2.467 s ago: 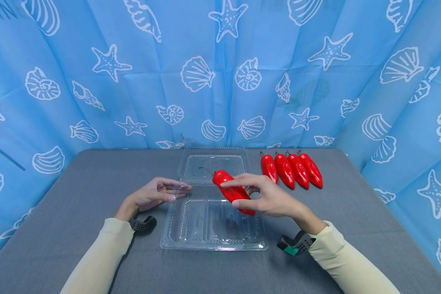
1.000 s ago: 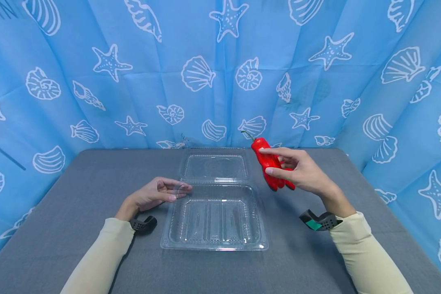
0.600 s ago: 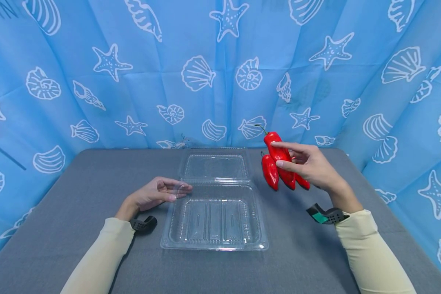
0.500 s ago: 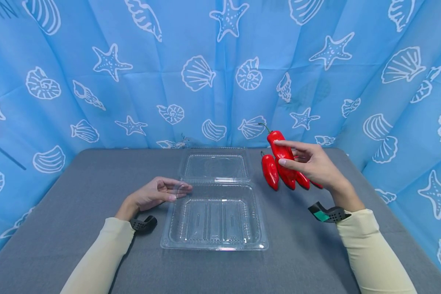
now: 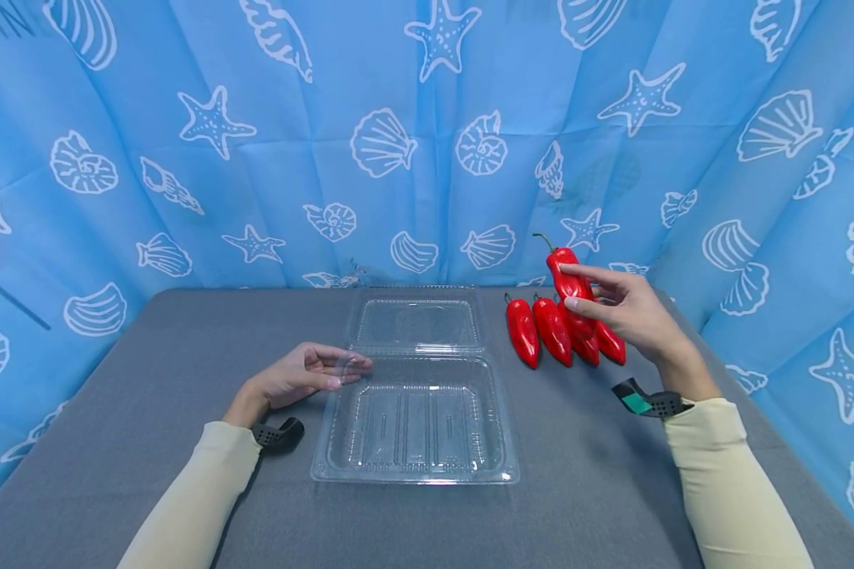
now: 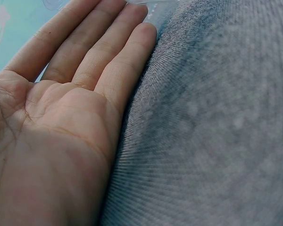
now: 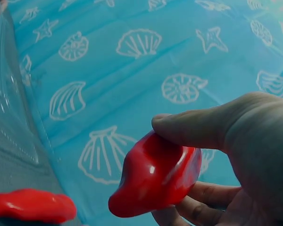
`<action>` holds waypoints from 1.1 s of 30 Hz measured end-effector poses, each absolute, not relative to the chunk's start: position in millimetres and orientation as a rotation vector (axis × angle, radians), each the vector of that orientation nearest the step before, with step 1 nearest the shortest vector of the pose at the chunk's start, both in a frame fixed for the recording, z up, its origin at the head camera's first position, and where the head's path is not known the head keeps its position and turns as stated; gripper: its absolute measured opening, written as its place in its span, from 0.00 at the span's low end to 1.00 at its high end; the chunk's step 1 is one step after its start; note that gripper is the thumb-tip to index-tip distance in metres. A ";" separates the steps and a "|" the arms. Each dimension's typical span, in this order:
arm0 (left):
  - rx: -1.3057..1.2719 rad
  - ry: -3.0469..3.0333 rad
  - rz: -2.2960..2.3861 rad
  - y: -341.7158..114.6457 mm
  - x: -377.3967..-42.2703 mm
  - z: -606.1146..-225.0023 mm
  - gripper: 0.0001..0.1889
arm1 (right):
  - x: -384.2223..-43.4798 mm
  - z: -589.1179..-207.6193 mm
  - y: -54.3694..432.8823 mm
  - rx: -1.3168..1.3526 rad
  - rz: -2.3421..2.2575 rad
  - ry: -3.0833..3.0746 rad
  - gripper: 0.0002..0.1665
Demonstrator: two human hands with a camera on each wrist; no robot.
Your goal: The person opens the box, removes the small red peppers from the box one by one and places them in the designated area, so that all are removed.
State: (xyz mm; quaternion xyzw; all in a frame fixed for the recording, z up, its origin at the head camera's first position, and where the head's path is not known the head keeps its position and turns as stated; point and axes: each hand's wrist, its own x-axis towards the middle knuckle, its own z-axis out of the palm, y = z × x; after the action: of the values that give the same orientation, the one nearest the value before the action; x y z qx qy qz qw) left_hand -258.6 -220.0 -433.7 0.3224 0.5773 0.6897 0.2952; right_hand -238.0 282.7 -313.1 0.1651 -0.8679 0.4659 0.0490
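Note:
My right hand (image 5: 633, 310) pinches a red pepper (image 5: 566, 278) with a curled green stem between thumb and fingers, stem end up and tilted left. In the head view it overlaps a row of several red peppers (image 5: 522, 332) at the table's back right. The right wrist view shows the held pepper (image 7: 153, 176) from its pointed end, with another pepper (image 7: 32, 205) low at the left. My left hand (image 5: 295, 378) lies by the left side of a clear plastic clamshell container (image 5: 416, 476), fingertips at its rim; its fingers (image 6: 125, 61) are extended.
The container's lid (image 5: 415, 348) is folded back flat behind the tray. Grey cloth (image 5: 413, 525) covers the table. A blue curtain (image 5: 427, 197) with white shells and starfish hangs right behind the table's back edge.
My right hand has carried the pepper from over the container to the right and back, above the pepper row, uncovering the peppers on its left. My left hand and the container have stayed put.

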 end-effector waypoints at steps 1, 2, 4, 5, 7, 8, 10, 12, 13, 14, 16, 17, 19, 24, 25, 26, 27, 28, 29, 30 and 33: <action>0.853 1.539 1.836 -219.9 -258.5 -433.7 0.27 | -239.2 -314.0 284.2 0.493 1.430 -2.647 0.35; 0.851 1.542 1.836 -219.8 -258.5 -434.0 0.27 | -240.2 -314.9 285.7 0.480 1.435 -2.652 0.35; 0.848 1.550 1.834 -219.5 -258.4 -434.3 0.27 | -242.5 -317.3 289.2 0.453 1.443 -2.659 0.35; 0.846 1.552 1.834 -219.3 -258.6 -434.5 0.27 | -243.5 -318.5 291.1 0.438 1.441 -2.665 0.35; 0.838 1.556 1.834 -218.9 -258.5 -434.3 0.27 | -245.2 -321.3 295.3 0.410 1.435 -2.672 0.35; 0.839 1.555 1.834 -218.9 -258.7 -434.4 0.27 | -246.2 -323.0 297.6 0.395 1.427 -2.677 0.35; 0.846 1.555 1.832 -219.0 -258.9 -434.4 0.26 | -248.8 -326.7 302.7 0.364 1.414 -2.684 0.36; 0.844 1.552 1.833 -219.1 -259.0 -434.4 0.26 | -251.3 -330.2 307.9 0.323 1.411 -2.689 0.37; 0.851 1.549 1.832 -219.1 -258.9 -434.4 0.26 | -252.5 -331.8 310.5 0.302 1.409 -2.691 0.38; 0.852 1.548 1.831 -219.2 -259.0 -434.6 0.26 | -253.5 -333.4 313.2 0.275 1.410 -2.692 0.38; 0.853 1.548 1.831 -219.4 -258.8 -434.6 0.26 | -255.0 -335.8 318.3 0.229 1.417 -2.689 0.39; 0.848 1.547 1.833 -219.3 -258.8 -434.7 0.26 | -255.3 -336.8 320.7 0.208 1.426 -2.685 0.39; 0.847 1.547 1.833 -219.2 -258.7 -434.7 0.26 | -256.0 -338.6 325.3 0.171 1.440 -2.677 0.39; 0.834 1.551 1.834 -219.3 -258.3 -434.8 0.26 | -258.4 -343.3 334.4 0.083 1.463 -2.667 0.39; 0.835 1.553 1.833 -219.4 -258.2 -434.9 0.26 | -259.0 -344.4 336.1 0.060 1.464 -2.669 0.39; 0.839 1.555 1.830 -219.4 -258.1 -434.9 0.26 | -259.7 -345.6 337.8 0.040 1.466 -2.670 0.40; 0.835 1.557 1.831 -219.3 -258.0 -434.6 0.26 | -260.3 -346.7 339.5 0.020 1.469 -2.671 0.40; 0.834 1.560 1.829 -219.1 -257.9 -434.6 0.26 | -260.8 -347.9 341.2 -0.001 1.471 -2.672 0.41; 0.830 1.561 1.830 -219.0 -257.7 -434.4 0.26 | -261.5 -349.1 342.8 -0.019 1.474 -2.674 0.42; 0.830 1.560 1.830 -219.0 -257.8 -434.4 0.26 | -262.2 -350.3 344.5 -0.034 1.478 -2.676 0.42; 0.829 1.551 1.835 -219.2 -257.6 -433.8 0.26 | -263.1 -353.2 349.1 -0.063 1.475 -2.688 0.43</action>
State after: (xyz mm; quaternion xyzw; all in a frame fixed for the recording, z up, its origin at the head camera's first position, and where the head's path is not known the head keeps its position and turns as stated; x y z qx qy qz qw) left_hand -257.6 -219.2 -433.8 0.3118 0.5830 0.6896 0.2955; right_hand -263.1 349.1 -353.2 -0.0206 -0.8759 0.4806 0.0374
